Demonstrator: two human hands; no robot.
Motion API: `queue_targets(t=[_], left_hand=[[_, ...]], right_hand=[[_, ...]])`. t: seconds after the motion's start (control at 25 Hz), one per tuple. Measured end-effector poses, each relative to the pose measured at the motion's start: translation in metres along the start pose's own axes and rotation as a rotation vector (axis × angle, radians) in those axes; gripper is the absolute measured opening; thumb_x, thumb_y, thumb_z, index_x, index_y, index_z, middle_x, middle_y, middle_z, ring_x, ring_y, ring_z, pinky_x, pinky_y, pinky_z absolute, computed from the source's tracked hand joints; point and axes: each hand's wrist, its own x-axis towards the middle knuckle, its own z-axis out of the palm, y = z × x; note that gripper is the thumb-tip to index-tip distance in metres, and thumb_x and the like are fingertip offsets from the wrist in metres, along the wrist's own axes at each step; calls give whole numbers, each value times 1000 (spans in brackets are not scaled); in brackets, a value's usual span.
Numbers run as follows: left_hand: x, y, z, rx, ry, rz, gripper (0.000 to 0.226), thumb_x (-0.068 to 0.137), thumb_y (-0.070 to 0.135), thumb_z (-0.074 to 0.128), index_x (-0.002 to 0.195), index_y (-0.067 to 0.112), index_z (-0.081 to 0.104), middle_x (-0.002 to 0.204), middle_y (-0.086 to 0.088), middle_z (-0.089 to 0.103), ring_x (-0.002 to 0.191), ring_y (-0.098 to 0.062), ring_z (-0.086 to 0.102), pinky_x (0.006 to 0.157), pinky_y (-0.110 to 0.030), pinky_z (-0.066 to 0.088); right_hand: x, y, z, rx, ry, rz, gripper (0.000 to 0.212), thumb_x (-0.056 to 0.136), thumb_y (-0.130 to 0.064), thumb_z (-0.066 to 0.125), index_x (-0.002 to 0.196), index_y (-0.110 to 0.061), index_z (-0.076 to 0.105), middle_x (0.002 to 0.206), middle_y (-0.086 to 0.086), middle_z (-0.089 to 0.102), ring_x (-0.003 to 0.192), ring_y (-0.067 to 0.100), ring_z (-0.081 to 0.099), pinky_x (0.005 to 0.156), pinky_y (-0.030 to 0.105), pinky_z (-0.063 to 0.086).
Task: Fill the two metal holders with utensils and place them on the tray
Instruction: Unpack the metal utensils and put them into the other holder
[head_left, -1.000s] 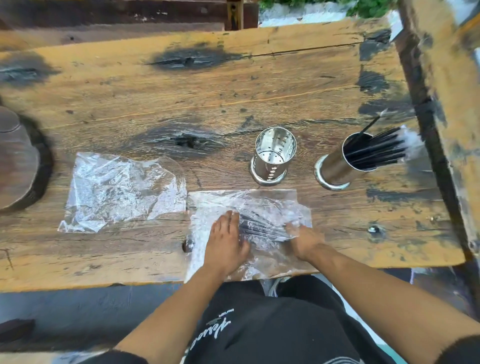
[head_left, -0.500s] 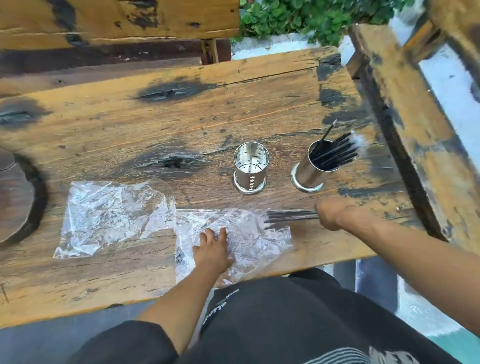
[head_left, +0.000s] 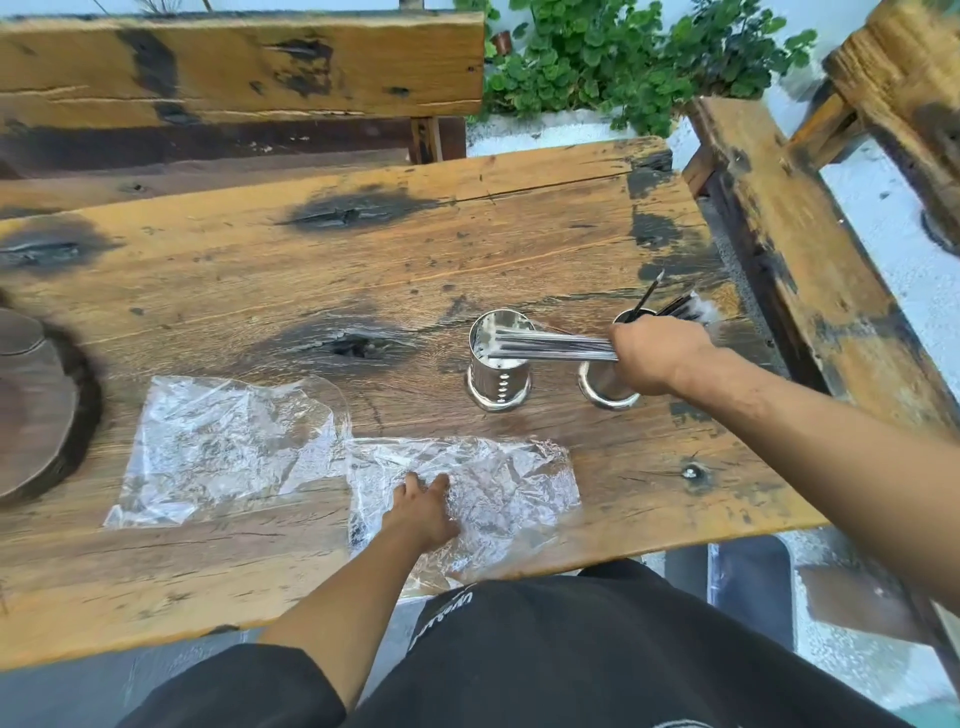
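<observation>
Forks have come out of the bag and are now over the empty holder, gripped in the right hand, ready to drop in, while the left hand lies flat on the bag.

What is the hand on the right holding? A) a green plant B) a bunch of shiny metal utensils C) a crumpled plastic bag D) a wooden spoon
B: the right hand grips a bundle of shiny utensils lying sideways over the open holder.
</observation>
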Motion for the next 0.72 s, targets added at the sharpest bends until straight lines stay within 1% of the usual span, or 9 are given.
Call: queue_targets(t=[0.12, 0.2, 0.28, 0.36, 0.44, 0.52, 0.56, 0.64, 0.72], left_hand=[[2, -11, -1, -108, -5, 27, 88, 90, 41, 67, 162, 38, 16, 167, -15, 5, 152, -38, 20, 120, -48, 35], [2, -19, 0, -165, -14, 55, 90, 92, 40, 66, 163, 37, 11, 168, -16, 2, 153, -39, 20, 121, -46, 32], [1, -24, 2, -197, -21, 80, 89, 94, 38, 64, 164, 31, 10, 170, -15, -1, 154, -39, 20, 122, -44, 31], [1, -30, 7, -223, -16, 98, 88, 95, 38, 62, 165, 26, 10, 171, -14, -3, 156, -37, 18, 124, -42, 29], [1, -32, 11, -242, -11, 114, 87, 95, 37, 61, 165, 24, 11, 172, -12, -7, 158, -33, 14, 125, -42, 27], [-1, -34, 14, -261, -14, 123, 86, 96, 35, 61, 165, 23, 10, 172, -10, -10, 159, -31, 10, 125, -42, 26], [-1, -34, 14, -260, -12, 129, 86, 96, 35, 60, 165, 23, 10, 172, -10, -10, 159, -30, 9, 125, -42, 26], [-1, -34, 15, -265, -14, 132, 84, 97, 35, 59, 165, 24, 11, 172, -9, -10, 159, -29, 9, 125, -43, 27], [-1, -34, 15, -281, -19, 128, 82, 97, 35, 59, 165, 25, 13, 172, -9, -10, 159, -29, 11, 125, -43, 28]], right_hand=[[12, -14, -9, -61, -52, 20, 25, 91, -21, 62, 114, -13, 69, 119, 7, 71, 106, 29, 69, 74, 37, 52], [21, -21, -13, -90, -85, 13, 23, 92, -18, 60, 112, -14, 71, 119, 6, 71, 106, 28, 69, 80, 38, 55], [29, -29, -20, -129, -102, 10, 25, 93, -15, 58, 115, -14, 71, 123, 5, 71, 111, 27, 68, 82, 36, 53], [36, -38, -28, -204, -88, -2, 27, 96, -14, 57, 119, -15, 70, 126, 3, 70, 114, 26, 67, 77, 36, 47], [43, -47, -31, -289, -42, -30, 26, 99, -14, 55, 120, -18, 70, 119, 1, 71, 109, 24, 67, 73, 33, 44], [51, -58, -29, -361, -7, -51, 23, 102, -16, 52, 115, -19, 71, 102, -2, 70, 91, 22, 65, 70, 32, 43], [55, -63, -27, -387, 6, -58, 22, 103, -17, 52, 113, -19, 72, 98, -3, 69, 85, 21, 62, 69, 31, 44], [65, -73, -25, -432, 3, -75, 21, 103, -20, 52, 112, -19, 71, 102, -3, 70, 83, 20, 61, 70, 31, 47], [74, -81, -29, -444, -31, -89, 19, 104, -20, 53, 114, -18, 69, 107, -2, 70, 89, 19, 62, 77, 32, 50]])
